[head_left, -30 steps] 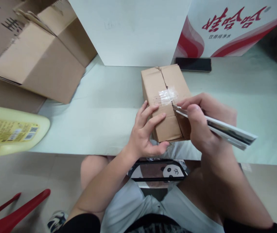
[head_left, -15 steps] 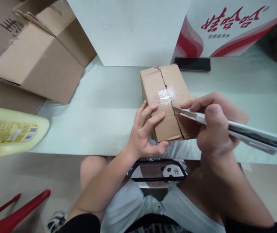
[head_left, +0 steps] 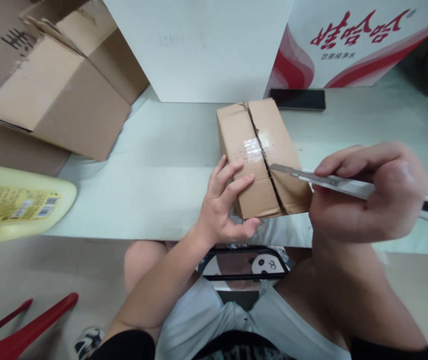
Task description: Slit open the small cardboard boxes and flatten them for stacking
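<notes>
A small brown cardboard box (head_left: 249, 185) sits near the table's front edge, a dark slit running along its top seam. A piece of clear tape (head_left: 253, 146) on the top is parted at that slit. My left hand (head_left: 223, 205) steadies the box, fingers on its top and left side, thumb at the front lower corner. In my right hand (head_left: 371, 192), closed around its handle, is a utility knife (head_left: 352, 186). The blade is out and points left, its tip over the top just right of the slit. Whether the tip touches the cardboard I cannot tell.
Behind the box stand a white carton (head_left: 206, 55) and a red-and-white printed carton (head_left: 334, 65), with a black phone (head_left: 298, 99) before them. Open cardboard boxes (head_left: 82, 105) and a pale yellow bottle (head_left: 22, 202) are at left. The greenish table edge (head_left: 124, 232) runs above my lap.
My right hand has moved right and turned, pulling the knife blade out of the seam. The slit looks wider, and the tape across it is now parted. My left hand and the box stay put.
</notes>
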A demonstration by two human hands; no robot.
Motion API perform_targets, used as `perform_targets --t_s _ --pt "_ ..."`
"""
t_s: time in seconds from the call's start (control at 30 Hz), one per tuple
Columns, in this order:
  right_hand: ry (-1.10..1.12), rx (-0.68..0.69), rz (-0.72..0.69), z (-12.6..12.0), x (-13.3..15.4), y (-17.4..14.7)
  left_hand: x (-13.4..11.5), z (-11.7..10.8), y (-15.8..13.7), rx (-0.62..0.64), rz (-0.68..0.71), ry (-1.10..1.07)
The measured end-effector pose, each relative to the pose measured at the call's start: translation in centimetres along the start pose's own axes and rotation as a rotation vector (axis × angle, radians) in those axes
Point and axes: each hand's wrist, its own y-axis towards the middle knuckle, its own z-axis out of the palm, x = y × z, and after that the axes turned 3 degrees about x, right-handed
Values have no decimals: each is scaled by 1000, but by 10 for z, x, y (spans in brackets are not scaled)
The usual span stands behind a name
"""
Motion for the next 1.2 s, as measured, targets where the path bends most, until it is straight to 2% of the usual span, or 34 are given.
perform_targets --t_s 0.2,0.27,0.33,0.37,0.4,0.53,0.6,0.7,0.8,0.93,1.03,1.2 --pt "-52 -142 175 -1 0 7 -1 -1 0 21 -14 13" --pt "-140 -218 133 -7 -10 13 -1 -2 0 20 -7 12" --pt "-266 -235 70 -18 -29 17 0 -5 0 26 3 14" --pt "-355 -198 48 -25 -41 18 2 -7 0 30 9 12" --pt "-480 -86 82 -33 -54 18 3 -9 0 34 17 8" --pt "-906 314 301 -58 -92 9 16 -23 -2 65 14 7" --pt "-1030 418 378 -62 -101 2 24 -32 -4 66 -38 22" --pt "-1068 545 496 -61 -106 -6 34 -44 -8 34 -165 22" --pt "-1017 614 489 -60 -107 -9 42 -51 -13 -16 -287 -38" --pt "-986 575 456 -60 -105 -7 53 -54 -17 -148 -389 -141" --pt "-995 532 517 -55 -100 -3 60 -55 -18 -274 -449 -151" --pt "-787 670 645 -46 -91 -1 65 -59 -17 -481 -569 -99"
